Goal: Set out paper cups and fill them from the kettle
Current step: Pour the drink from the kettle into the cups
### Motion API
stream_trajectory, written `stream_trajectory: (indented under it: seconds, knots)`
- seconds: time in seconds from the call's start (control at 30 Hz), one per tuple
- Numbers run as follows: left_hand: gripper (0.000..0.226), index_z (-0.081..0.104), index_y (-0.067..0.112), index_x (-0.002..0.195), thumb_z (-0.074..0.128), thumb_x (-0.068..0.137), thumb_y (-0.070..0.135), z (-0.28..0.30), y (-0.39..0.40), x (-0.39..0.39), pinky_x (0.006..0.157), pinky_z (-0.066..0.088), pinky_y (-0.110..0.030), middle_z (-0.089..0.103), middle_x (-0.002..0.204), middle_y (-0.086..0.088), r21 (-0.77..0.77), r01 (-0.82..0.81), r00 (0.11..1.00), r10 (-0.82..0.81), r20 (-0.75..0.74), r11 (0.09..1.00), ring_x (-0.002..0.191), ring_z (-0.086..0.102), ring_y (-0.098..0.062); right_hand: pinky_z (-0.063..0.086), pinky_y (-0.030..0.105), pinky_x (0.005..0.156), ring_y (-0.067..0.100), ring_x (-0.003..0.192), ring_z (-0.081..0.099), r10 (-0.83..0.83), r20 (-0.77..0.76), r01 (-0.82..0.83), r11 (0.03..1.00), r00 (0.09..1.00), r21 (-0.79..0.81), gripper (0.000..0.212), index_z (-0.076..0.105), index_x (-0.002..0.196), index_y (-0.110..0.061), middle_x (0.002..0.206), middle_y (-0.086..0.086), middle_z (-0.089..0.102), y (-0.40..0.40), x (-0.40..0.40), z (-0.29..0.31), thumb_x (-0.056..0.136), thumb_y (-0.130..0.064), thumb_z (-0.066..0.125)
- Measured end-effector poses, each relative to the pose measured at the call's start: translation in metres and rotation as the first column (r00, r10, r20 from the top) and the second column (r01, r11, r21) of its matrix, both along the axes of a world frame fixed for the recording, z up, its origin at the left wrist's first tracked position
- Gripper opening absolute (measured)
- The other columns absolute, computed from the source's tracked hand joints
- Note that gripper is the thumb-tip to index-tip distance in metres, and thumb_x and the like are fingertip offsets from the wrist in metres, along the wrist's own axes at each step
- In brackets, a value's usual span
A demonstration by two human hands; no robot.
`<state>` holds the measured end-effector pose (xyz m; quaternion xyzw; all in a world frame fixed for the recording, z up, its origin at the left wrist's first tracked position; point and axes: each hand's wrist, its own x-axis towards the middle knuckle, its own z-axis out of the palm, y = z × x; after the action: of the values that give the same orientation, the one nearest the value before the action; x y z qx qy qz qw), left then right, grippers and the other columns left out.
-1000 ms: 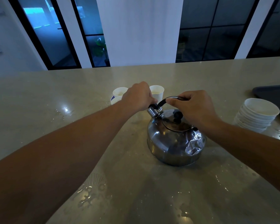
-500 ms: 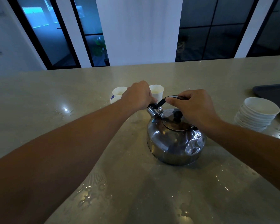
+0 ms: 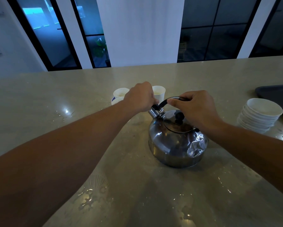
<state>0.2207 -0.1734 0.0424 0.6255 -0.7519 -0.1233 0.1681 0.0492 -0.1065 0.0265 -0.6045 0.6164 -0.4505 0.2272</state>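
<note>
A shiny steel kettle [image 3: 176, 143] with a glass lid and black knob stands on the counter [image 3: 55, 122]. My right hand [image 3: 196, 108] grips its black arched handle from above. My left hand [image 3: 141, 98] is curled round the black cap at the tip of the spout. Behind my left hand stand white paper cups: one [image 3: 159, 93] to the right and two [image 3: 120, 94] to the left, partly hidden. What the cups hold cannot be made out clearly.
A stack of white paper cups [image 3: 261, 115] lies on its side at the right. Behind it sits a dark tray [image 3: 276, 94]. Water puddles [image 3: 91, 199] spot the counter near me and at the left. Windows and a white wall lie beyond the far edge.
</note>
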Motion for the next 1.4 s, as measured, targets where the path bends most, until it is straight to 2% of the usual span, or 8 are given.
stream_trajectory:
  seconds: [0.17, 0.3, 0.67, 0.8, 0.93, 1.1, 1.27, 1.4]
  knots:
    - [0.016, 0.078, 0.011, 0.091, 0.062, 0.088, 0.010, 0.018, 0.009, 0.000, 0.067, 0.051, -0.030, 0.072, 0.084, -0.007, 0.132, 0.200, 0.979, -0.204, 0.024, 0.971, 0.083, 0.065, -0.022, 0.049, 0.036, 0.055, 0.024, 0.056, 0.059, -0.010, 0.001, 0.010, 1.000, 1.000, -0.003, 0.025, 0.077, 0.076, -0.018, 0.067, 0.009, 0.067, -0.001, 0.002, 0.001, 0.079, -0.043, 0.079]
    - [0.022, 0.077, 0.016, 0.092, 0.079, 0.080, 0.035, 0.031, 0.016, -0.011, 0.062, 0.046, -0.026, 0.072, 0.083, -0.003, 0.166, 0.317, 0.922, -0.345, 0.175, 0.934, 0.077, 0.064, -0.017, 0.037, 0.026, 0.049, 0.011, 0.049, 0.046, 0.008, 0.016, -0.008, 1.000, 1.000, 0.012, 0.032, 0.076, 0.073, -0.009, 0.068, 0.019, 0.063, -0.001, 0.001, 0.006, 0.078, -0.040, 0.081]
    - [0.015, 0.072, 0.028, 0.074, 0.084, 0.072, 0.037, 0.087, -0.012, 0.016, 0.065, 0.050, -0.024, 0.071, 0.073, 0.009, -0.092, 0.285, 0.951, -0.270, 0.147, 0.954, 0.075, 0.064, -0.008, 0.032, 0.029, 0.051, 0.013, 0.051, 0.037, 0.027, -0.013, -0.028, 0.998, 1.000, -0.058, 0.047, 0.071, 0.074, 0.000, 0.056, 0.011, 0.044, -0.026, 0.023, 0.062, 0.075, -0.046, 0.081]
    - [0.012, 0.072, 0.027, 0.071, 0.082, 0.073, 0.033, 0.103, -0.020, 0.033, 0.059, 0.046, -0.019, 0.067, 0.065, 0.014, -0.148, 0.256, 0.966, -0.247, 0.076, 0.955, 0.070, 0.064, -0.005, 0.038, 0.029, 0.057, 0.017, 0.057, 0.043, 0.067, 0.003, -0.066, 0.994, 0.998, -0.089, 0.054, 0.072, 0.085, 0.003, 0.072, 0.029, 0.056, -0.042, 0.039, 0.081, 0.074, -0.049, 0.081]
    - [0.010, 0.076, 0.024, 0.076, 0.082, 0.074, 0.032, 0.111, -0.030, 0.050, 0.064, 0.050, -0.021, 0.070, 0.070, 0.010, -0.189, 0.213, 0.977, -0.211, 0.030, 0.959, 0.072, 0.064, -0.007, 0.037, 0.031, 0.058, 0.019, 0.056, 0.039, 0.074, -0.013, -0.074, 0.992, 0.997, -0.098, 0.057, 0.070, 0.087, 0.006, 0.063, 0.026, 0.047, -0.055, 0.055, 0.094, 0.074, -0.048, 0.081]
    - [0.013, 0.079, 0.021, 0.082, 0.082, 0.075, 0.032, 0.111, -0.042, 0.065, 0.072, 0.055, -0.026, 0.073, 0.076, 0.006, -0.200, 0.184, 0.981, -0.193, -0.027, 0.962, 0.078, 0.068, -0.009, 0.057, 0.044, 0.067, 0.034, 0.067, 0.064, 0.060, -0.080, -0.068, 0.993, 0.995, -0.101, 0.053, 0.072, 0.091, 0.003, 0.089, 0.027, 0.068, -0.073, 0.070, 0.105, 0.073, -0.046, 0.082]
    - [0.016, 0.079, 0.020, 0.084, 0.082, 0.076, 0.033, 0.109, -0.055, 0.074, 0.072, 0.055, -0.027, 0.072, 0.077, 0.005, -0.203, 0.162, 0.982, -0.178, -0.061, 0.966, 0.079, 0.068, -0.011, 0.049, 0.024, 0.058, 0.009, 0.054, 0.056, 0.050, -0.124, -0.060, 0.995, 0.991, -0.076, 0.036, 0.077, 0.081, -0.006, 0.066, 0.012, 0.068, -0.086, 0.082, 0.115, 0.075, -0.041, 0.084]
    - [0.015, 0.079, 0.019, 0.085, 0.082, 0.077, 0.031, 0.109, -0.063, 0.081, 0.071, 0.055, -0.027, 0.072, 0.075, 0.003, -0.208, 0.159, 0.979, -0.181, -0.092, 0.965, 0.077, 0.067, -0.013, 0.049, 0.021, 0.059, 0.008, 0.068, 0.066, 0.046, -0.168, -0.057, 0.997, 0.985, -0.061, 0.035, 0.077, 0.082, -0.007, 0.078, 0.007, 0.073, -0.096, 0.090, 0.121, 0.076, -0.040, 0.083]
